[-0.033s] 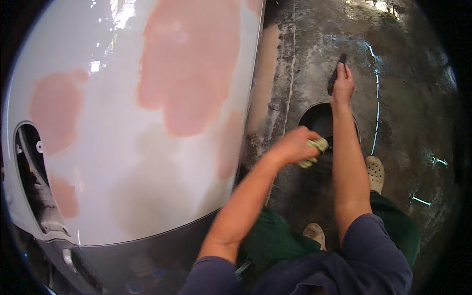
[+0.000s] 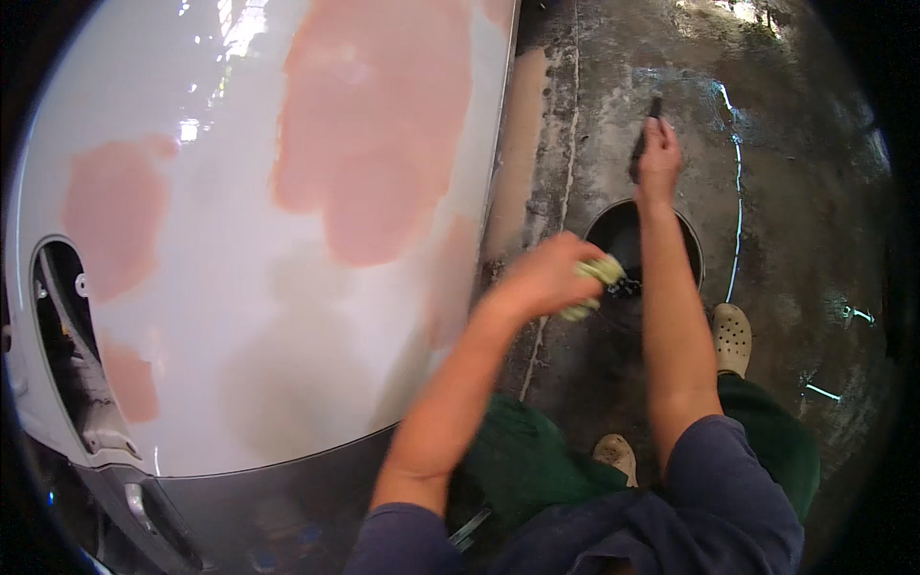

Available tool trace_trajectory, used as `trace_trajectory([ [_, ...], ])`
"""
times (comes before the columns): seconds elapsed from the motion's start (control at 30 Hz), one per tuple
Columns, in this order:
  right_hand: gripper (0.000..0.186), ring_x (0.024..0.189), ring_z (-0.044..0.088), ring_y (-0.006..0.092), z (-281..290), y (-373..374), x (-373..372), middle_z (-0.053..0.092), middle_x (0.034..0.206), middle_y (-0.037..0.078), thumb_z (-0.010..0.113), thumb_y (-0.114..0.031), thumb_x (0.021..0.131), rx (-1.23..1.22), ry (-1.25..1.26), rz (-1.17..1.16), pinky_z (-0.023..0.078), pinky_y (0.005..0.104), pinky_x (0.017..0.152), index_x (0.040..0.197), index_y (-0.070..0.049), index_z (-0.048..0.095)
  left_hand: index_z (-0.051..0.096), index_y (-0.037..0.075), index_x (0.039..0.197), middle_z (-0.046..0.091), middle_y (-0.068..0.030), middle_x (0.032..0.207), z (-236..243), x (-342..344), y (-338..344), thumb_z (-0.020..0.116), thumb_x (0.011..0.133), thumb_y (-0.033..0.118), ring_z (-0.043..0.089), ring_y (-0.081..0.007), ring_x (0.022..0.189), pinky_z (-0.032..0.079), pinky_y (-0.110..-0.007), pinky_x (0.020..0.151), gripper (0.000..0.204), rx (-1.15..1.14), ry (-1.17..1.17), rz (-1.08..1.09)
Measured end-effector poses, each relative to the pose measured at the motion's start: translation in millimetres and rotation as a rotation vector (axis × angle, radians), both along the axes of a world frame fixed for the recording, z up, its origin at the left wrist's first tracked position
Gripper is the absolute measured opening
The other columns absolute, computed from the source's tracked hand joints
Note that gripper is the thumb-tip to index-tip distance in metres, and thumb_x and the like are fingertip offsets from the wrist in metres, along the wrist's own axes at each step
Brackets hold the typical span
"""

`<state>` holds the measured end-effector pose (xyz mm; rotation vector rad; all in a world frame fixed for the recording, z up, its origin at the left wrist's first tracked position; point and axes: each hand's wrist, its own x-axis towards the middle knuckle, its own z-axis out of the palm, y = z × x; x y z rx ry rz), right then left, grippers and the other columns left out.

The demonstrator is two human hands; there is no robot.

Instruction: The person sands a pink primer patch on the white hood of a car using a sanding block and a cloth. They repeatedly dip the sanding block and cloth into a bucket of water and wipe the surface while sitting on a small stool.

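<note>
My left hand (image 2: 550,276) is closed around a wet, crumpled yellow-green cloth (image 2: 602,269), just left of a round dark bucket (image 2: 701,251). Small bright drops show beside the cloth, over the bucket's dark inside. Beyond the bucket's far rim, my right hand (image 2: 659,161) grips a narrow black block (image 2: 636,159), seen nearly edge-on; its exact kind cannot be made out. My right forearm passes over the bucket and hides part of it. On the left stands a white vehicle panel (image 2: 230,192) with smooth pinkish patches (image 2: 383,144).
The panel has an oval opening (image 2: 59,331) at its left, above a grey lower section with a handle (image 2: 137,506). A wet, dark concrete floor (image 2: 795,220) lies to the right. My feet, in beige clogs (image 2: 732,337), stand close to the bucket.
My left hand has shifted left and slightly up with the cloth, toward the panel. My right hand and the black block have moved a little left.
</note>
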<state>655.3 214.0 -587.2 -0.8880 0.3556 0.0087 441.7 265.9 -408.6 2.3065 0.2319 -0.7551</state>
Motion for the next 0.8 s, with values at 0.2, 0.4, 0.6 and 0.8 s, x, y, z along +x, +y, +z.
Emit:
trace_trajectory([
  [0.2, 0.056, 0.126, 0.057, 0.0344, 148, 135, -120, 0.063, 0.136, 0.019, 0.071, -0.028, 0.101, -0.353, -0.398, 0.210, 0.043, 0.0437, 0.112, 0.147, 0.000, 0.057, 0.073, 0.011, 0.131, 0.065, -0.0162, 0.141, 261, 20, 82, 0.079, 0.082, 0.024, 0.064, -0.0352, 0.125, 0.053, -0.043, 0.104, 0.050, 0.931, -0.447, -0.351],
  [0.4, 0.064, 0.133, 0.051, 0.0395, 251, 134, -129, 0.057, 0.143, 0.021, 0.072, -0.029, 0.098, -0.047, -0.297, 0.151, 0.039, 0.0465, 0.117, 0.149, 0.004, 0.053, 0.077, 0.016, 0.123, 0.063, -0.0122, 0.146, 369, 22, 117, 0.081, 0.082, 0.024, 0.063, -0.0349, 0.126, 0.053, -0.047, 0.102, 0.042, 1.743, -0.684, -0.739],
  [0.6, 0.057, 0.134, 0.050, 0.0407, 245, 115, -96, 0.061, 0.140, 0.023, 0.064, -0.027, 0.101, 0.006, -0.311, 0.017, 0.037, 0.0468, 0.118, 0.146, 0.006, 0.055, 0.077, 0.011, 0.100, 0.068, -0.0139, 0.136, 243, -52, 116, 0.073, 0.087, 0.023, 0.062, -0.0371, 0.128, 0.050, -0.052, 0.106, 0.018, 1.497, -0.580, -0.813],
  [0.8, 0.057, 0.126, 0.052, 0.0399, 231, 142, -131, 0.062, 0.137, 0.019, 0.066, -0.030, 0.096, -0.333, -0.572, 0.094, 0.036, 0.0511, 0.115, 0.145, -0.003, 0.057, 0.074, 0.009, 0.097, 0.069, -0.0121, 0.117, 226, -79, 93, 0.067, 0.084, 0.016, 0.064, -0.0343, 0.119, 0.053, -0.051, 0.094, 0.017, 1.364, -0.263, -0.859],
])
